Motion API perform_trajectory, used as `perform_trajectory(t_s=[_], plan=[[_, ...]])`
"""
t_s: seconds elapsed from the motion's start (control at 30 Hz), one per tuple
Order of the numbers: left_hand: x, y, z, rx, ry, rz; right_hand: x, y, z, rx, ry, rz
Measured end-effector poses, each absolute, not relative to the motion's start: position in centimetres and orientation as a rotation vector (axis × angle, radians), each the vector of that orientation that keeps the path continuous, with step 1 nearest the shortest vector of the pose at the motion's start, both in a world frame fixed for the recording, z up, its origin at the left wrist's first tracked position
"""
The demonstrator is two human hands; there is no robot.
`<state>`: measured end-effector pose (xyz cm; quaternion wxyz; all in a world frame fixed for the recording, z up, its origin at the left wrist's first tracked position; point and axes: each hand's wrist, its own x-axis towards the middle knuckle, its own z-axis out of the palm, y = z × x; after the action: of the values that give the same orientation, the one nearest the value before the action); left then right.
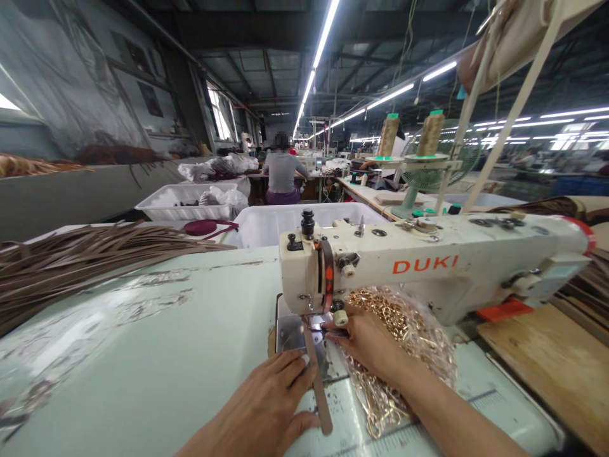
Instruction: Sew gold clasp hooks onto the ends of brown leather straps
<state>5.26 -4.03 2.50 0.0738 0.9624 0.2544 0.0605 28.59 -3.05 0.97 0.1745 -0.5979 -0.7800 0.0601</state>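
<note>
A cream sewing machine marked DUKI stands on the pale green table. A narrow brown strap runs from under its needle toward me over the metal plate. My left hand lies beside the strap, fingers pressed against its left edge. My right hand reaches under the machine head, its fingertips pinched on the strap's far end by the presser foot. Behind that hand lies a clear bag of gold metal rings.
A heap of brown straps fans across the table's left. White bins stand behind the machine, thread cones and a fan above it. A wooden board lies at right. A person in grey sits farther back.
</note>
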Motion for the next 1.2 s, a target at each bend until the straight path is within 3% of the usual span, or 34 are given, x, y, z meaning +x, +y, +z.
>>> perform_trajectory(t_s=[0.37,1.0,1.2], plan=[[5.5,-1.0,0.1,2.872,0.613,0.570,28.5,-3.1,0.9,-1.641,-2.235,0.163],[5.3,7.2,1.2,2.692,0.654,0.564,28.5,-3.0,1.1,-1.640,-2.259,0.202],[5.8,8.2,2.1,2.661,0.406,0.443,28.4,-3.1,1.1,-1.657,-2.234,0.201]])
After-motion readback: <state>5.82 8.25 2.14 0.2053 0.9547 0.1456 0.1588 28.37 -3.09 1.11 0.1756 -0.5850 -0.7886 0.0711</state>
